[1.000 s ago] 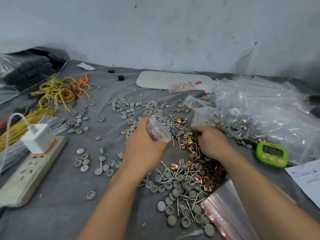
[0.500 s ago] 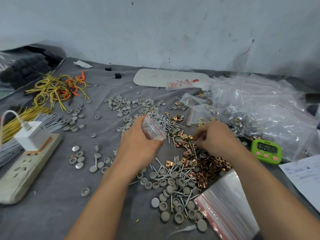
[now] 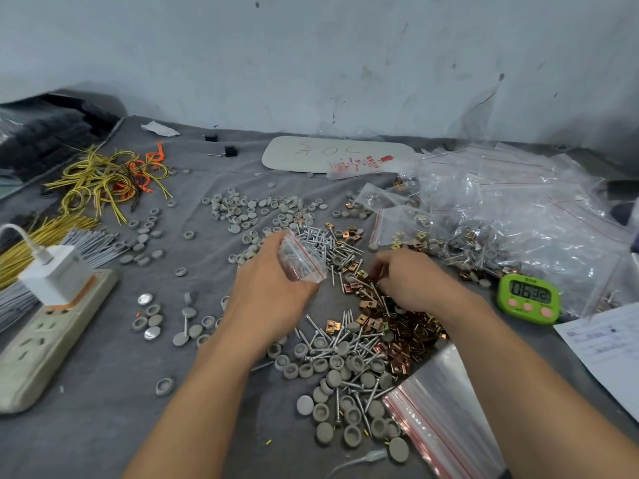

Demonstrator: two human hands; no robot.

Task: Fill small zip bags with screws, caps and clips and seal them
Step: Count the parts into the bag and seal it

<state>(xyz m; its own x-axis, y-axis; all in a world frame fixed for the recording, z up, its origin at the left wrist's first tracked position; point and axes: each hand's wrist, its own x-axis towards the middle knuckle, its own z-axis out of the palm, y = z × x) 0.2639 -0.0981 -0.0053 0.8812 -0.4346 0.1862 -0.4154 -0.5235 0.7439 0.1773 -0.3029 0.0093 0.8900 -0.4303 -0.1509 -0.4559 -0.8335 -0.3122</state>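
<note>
From my feed, the left hand [image 3: 273,292] is clamped around a small zip bag [image 3: 301,259] above the desk [image 3: 103,426]. The bag is tilted, its red seal strip running diagonally and its mouth facing right, toward the loose screws [image 3: 332,243]. It has screws inside. The right hand [image 3: 411,281] is just beside it, fingers curled down into the copper clips [image 3: 397,326]; I cannot tell whether they pinch one. Grey caps [image 3: 345,402] lie nearer me, beside a stack of empty bags [image 3: 439,409]. Filled bags [image 3: 518,229] are heaped at far right. The green timer [image 3: 527,299] reads 0632.
</note>
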